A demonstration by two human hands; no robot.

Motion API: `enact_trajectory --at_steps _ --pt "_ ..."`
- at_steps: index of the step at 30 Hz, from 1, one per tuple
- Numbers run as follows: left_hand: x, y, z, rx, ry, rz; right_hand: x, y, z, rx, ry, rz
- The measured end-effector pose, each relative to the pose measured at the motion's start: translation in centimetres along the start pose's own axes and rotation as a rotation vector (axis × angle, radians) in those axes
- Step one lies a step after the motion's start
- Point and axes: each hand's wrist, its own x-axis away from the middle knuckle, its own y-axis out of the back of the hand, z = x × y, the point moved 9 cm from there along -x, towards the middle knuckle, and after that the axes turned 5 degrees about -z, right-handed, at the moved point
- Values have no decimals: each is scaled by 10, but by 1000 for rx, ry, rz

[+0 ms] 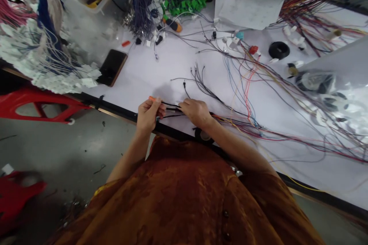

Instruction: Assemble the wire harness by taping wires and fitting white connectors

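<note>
My left hand is closed around a small orange connector at the near edge of the white table. My right hand sits just to its right, fingers pinched on thin black wires that run between the two hands. More black wires with metal-tipped ends fan out across the table beyond my hands. Both hands rest over the table's black front edge.
A dark phone lies at the left. Coloured wire bundles spread to the right. A black tape roll, papers, green connectors and a heap of white connectors surround the work area. Red stools stand on the floor.
</note>
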Motion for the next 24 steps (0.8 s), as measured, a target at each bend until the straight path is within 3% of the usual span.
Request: enact_trajectory --at_steps 4,7,9,11,14,17,21,24 --pt "-3 29 -4 -65 -71 -84 3 -10 -1 60 -50 24" --pt "8 40 -33 -317 -398 -189 0 -16 5 43 -53 37" --pt "20 22 -47 -589 -660 -114 -1 -17 7 14 -53 33" --pt "26 -7 -39 -831 -814 117 0 -12 7 -14 -54 9" --pt "20 -27 -10 -1054 -842 353 16 5 -11 -63 -82 -64" --pt "1 -29 3 -1181 -857 374 53 20 -50 -131 -190 -144" --pt "-22 -45 -6 -1195 -919 395 114 28 -98 -302 -344 -265" --pt "-34 -64 -21 -1158 -797 422 140 27 -112 -443 -416 -358"
